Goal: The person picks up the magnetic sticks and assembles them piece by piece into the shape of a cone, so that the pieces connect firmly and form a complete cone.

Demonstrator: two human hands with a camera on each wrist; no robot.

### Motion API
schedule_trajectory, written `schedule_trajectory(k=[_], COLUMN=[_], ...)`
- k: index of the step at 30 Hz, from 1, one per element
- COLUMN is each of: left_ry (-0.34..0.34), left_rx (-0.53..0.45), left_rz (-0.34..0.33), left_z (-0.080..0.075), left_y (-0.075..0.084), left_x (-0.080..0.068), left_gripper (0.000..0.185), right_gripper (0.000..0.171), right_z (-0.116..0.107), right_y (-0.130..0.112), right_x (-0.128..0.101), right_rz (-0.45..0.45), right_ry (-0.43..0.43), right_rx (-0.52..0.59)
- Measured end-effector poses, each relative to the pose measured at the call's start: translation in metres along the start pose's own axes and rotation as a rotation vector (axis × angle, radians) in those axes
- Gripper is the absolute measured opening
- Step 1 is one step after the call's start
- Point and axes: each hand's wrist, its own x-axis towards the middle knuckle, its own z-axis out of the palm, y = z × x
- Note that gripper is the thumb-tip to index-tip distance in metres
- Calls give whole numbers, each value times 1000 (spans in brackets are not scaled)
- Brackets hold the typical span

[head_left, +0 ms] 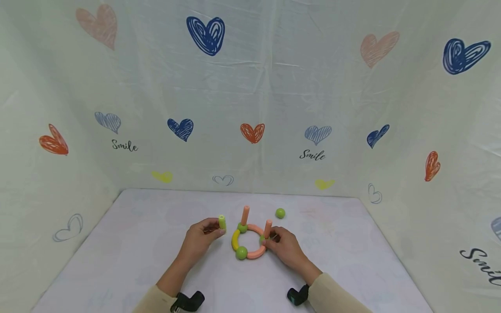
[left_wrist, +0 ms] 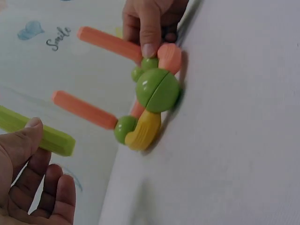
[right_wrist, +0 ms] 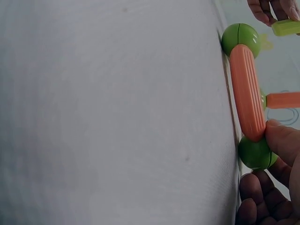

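Observation:
A ring of curved orange rods point(head_left: 256, 254) and one yellow curved rod point(head_left: 235, 240), joined by green balls point(head_left: 241, 252), lies on the table. Two straight orange rods point(head_left: 245, 215) stand up from its far ball and its right ball. My right hand point(head_left: 287, 248) grips the right ball point(right_wrist: 255, 152) between thumb and fingers, at the foot of one upright rod. To the left of the ring, my left hand point(head_left: 199, 239) pinches a straight yellow-green rod point(left_wrist: 51, 140), held apart from the ring. The near-left ball point(left_wrist: 158, 90) carries no upright rod.
A loose green ball point(head_left: 280, 213) sits on the white table point(head_left: 156, 213) behind the right hand. A curtain point(head_left: 274, 95) printed with hearts hangs behind the table and along both sides. Black wrist cameras point(head_left: 190, 301) are strapped on both wrists.

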Motion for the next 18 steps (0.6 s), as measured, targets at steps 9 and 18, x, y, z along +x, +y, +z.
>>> schedule_trajectory(k=[9, 18], left_ry=[-64, -122], left_rx=[-26, -44], left_rz=[-13, 4], left_z=[29, 41], left_y=[8, 9], left_x=[-9, -14], left_gripper=[28, 27], right_gripper=[22, 25], right_z=[1, 1], right_y=[-1, -1], right_x=[0, 0], right_rz=[6, 15], right_ry=[2, 4], right_rx=[-19, -27])
